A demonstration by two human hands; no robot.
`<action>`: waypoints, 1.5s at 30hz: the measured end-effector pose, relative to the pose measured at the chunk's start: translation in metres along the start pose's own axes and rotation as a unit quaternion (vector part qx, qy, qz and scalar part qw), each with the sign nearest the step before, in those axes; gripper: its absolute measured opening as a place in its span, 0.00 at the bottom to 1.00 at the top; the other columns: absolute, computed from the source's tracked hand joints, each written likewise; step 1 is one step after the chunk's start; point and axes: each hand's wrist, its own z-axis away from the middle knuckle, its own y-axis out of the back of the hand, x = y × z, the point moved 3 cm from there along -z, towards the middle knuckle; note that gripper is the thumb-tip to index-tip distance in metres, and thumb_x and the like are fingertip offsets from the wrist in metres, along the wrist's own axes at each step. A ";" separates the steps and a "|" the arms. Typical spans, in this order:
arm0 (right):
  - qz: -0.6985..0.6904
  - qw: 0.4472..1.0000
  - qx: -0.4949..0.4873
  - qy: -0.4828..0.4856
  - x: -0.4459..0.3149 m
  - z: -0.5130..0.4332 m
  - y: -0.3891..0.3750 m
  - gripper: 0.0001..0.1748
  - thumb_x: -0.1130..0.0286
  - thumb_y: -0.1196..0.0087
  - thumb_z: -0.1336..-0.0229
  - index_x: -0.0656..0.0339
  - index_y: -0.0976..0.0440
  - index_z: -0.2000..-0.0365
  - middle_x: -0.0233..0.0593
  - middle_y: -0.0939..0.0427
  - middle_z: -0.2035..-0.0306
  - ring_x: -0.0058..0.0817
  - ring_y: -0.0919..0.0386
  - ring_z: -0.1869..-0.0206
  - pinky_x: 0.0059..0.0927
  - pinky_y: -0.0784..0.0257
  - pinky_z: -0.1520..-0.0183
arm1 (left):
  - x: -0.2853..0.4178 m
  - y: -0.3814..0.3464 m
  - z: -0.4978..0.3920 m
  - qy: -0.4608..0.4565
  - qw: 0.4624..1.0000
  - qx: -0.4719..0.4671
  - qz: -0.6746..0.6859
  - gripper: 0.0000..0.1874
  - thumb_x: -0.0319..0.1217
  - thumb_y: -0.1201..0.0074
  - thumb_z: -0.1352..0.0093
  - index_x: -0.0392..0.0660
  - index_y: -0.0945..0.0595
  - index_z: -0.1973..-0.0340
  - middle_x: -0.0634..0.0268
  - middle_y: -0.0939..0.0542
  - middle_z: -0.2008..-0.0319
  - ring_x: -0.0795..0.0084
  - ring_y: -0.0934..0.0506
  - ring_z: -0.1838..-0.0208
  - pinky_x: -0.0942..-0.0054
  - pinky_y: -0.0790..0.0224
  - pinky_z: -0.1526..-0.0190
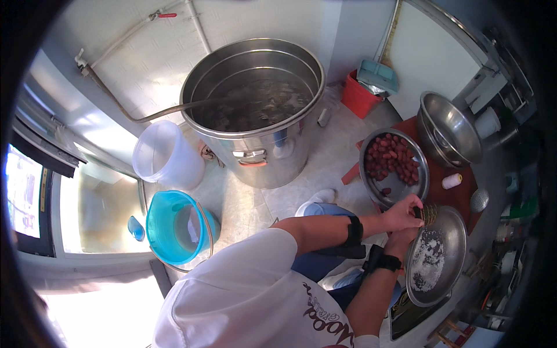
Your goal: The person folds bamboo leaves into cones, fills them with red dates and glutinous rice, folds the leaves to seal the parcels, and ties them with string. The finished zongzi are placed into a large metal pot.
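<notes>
Both hands meet above the steel bowl of white grains (458,256). My left hand (404,214) pinches a small dark green bundle (428,215) with yellowish strands, perhaps a wrapped leaf. Just below it, my right hand (404,236) is close against the left; its fingers are mostly hidden, so its grip is unclear. Beside the hands a steel bowl (398,191) holds many dark red dates (391,153). A spool of pale thread (451,181) lies on the red surface (461,195), with a perforated metal ladle (479,200) nearby.
A large steel pot (278,161) holds liquid, with a hose (161,114) running into it. A white bucket (174,161) and a turquoise bucket (174,226) stand left. Steel basins (457,122) and a red bin (359,99) are beyond. A dark tray (402,319) lies under the grain bowl.
</notes>
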 end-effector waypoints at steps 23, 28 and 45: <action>-0.074 0.989 -0.066 -0.107 0.013 0.077 0.084 0.12 0.60 0.44 0.31 0.52 0.34 0.66 0.24 0.40 0.75 0.17 0.44 0.79 0.23 0.44 0.78 | 0.358 0.158 0.089 -0.174 0.548 0.292 -0.764 0.30 0.39 0.30 0.41 0.47 0.24 0.45 0.40 0.35 0.31 0.35 0.41 0.27 0.40 0.48 0.30; -0.056 0.987 -0.120 -0.093 -0.003 0.108 0.089 0.11 0.61 0.44 0.31 0.53 0.33 0.66 0.24 0.40 0.76 0.16 0.43 0.79 0.23 0.45 0.78 | 0.296 0.109 0.101 -0.215 0.662 0.159 -0.701 0.23 0.36 0.32 0.40 0.47 0.22 0.51 0.44 0.31 0.34 0.37 0.39 0.27 0.41 0.47 0.30; 0.236 0.950 -0.046 0.200 -0.103 0.243 0.147 0.09 0.66 0.46 0.30 0.62 0.26 0.62 0.32 0.23 0.66 0.20 0.26 0.64 0.25 0.29 0.57 | 0.129 -0.043 0.140 -0.086 0.878 -0.184 -0.434 0.14 0.30 0.39 0.33 0.45 0.21 0.53 0.53 0.20 0.50 0.50 0.22 0.45 0.58 0.29 0.42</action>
